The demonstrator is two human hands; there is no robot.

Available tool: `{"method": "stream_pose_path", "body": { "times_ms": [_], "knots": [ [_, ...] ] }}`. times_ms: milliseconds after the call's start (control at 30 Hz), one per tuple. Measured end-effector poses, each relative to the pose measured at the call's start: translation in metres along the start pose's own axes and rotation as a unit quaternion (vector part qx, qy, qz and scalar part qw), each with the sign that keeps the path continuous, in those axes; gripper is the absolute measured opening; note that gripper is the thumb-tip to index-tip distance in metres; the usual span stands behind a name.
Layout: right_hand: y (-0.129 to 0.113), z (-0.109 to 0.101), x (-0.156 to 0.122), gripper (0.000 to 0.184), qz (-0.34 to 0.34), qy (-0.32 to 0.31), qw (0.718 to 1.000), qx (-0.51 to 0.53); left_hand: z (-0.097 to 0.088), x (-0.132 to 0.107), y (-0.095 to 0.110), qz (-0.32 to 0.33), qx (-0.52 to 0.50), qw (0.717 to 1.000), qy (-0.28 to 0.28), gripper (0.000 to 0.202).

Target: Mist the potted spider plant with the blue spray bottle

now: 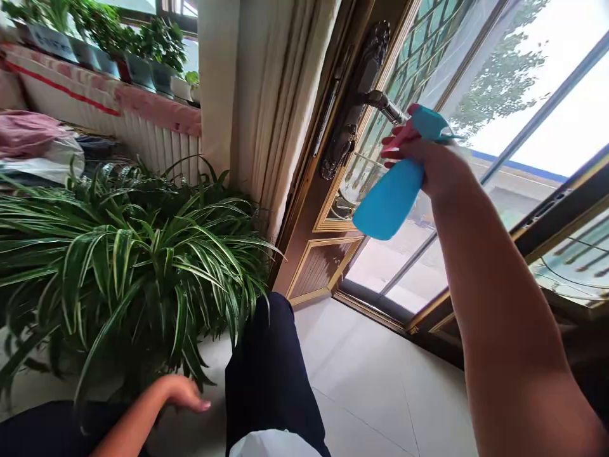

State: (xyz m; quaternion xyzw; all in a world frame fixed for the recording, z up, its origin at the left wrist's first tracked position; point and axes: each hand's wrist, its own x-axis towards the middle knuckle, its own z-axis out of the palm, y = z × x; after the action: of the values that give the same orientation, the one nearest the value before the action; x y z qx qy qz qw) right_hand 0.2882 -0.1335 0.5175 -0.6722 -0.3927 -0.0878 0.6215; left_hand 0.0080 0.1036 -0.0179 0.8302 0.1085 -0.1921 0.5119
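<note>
A blue spray bottle (387,202) with a teal head and pink trigger is raised on the right, tilted, in front of the door. My right hand (431,158) is closed around its neck, fingers at the trigger. Low on the left, my left hand (184,392) hangs beside my leg, just under the leaves of a large spider plant (128,247). Only its back and thumb show; the other fingers are hidden, and I see nothing held in it. The plant's long green-and-white leaves look wet and shiny.
A brown door (304,235) with an ornate metal handle (380,105) stands open behind the bottle. Beige curtains (271,95) hang left of it. Several potted plants (143,60) line the windowsill above a white radiator (162,146). Pale tiles (361,381) cover the floor.
</note>
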Motion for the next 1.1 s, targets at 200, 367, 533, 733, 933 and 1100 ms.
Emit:
{"method": "stream_pose_path", "body": {
  "times_ms": [200,367,533,733,933,1100],
  "knots": [
    [0.048,0.074,-0.069,0.061,-0.046,-0.077,0.993,0.078,0.000,-0.038,0.044,0.021,-0.159,0.983,-0.089,0.093],
    [0.131,0.154,-0.170,0.070,-0.006,-0.032,0.997,0.069,0.004,-0.040,0.087,0.161,-0.352,0.914,0.119,0.082],
    [0.178,0.192,-0.225,0.060,0.006,-0.081,0.994,0.078,-0.006,-0.042,0.135,0.163,-0.314,0.863,0.361,0.097],
    [0.160,0.225,-0.209,0.047,0.007,-0.154,0.983,0.099,-0.038,-0.055,0.193,0.172,-0.043,0.875,0.450,0.117],
    [0.140,0.257,-0.182,0.041,-0.006,-0.197,0.970,0.145,-0.079,-0.051,0.206,0.189,0.054,0.833,0.517,0.115],
    [0.155,0.269,-0.189,0.039,0.008,-0.209,0.971,0.111,-0.083,-0.055,0.196,0.162,0.060,0.860,0.480,0.123]
  ]
}}
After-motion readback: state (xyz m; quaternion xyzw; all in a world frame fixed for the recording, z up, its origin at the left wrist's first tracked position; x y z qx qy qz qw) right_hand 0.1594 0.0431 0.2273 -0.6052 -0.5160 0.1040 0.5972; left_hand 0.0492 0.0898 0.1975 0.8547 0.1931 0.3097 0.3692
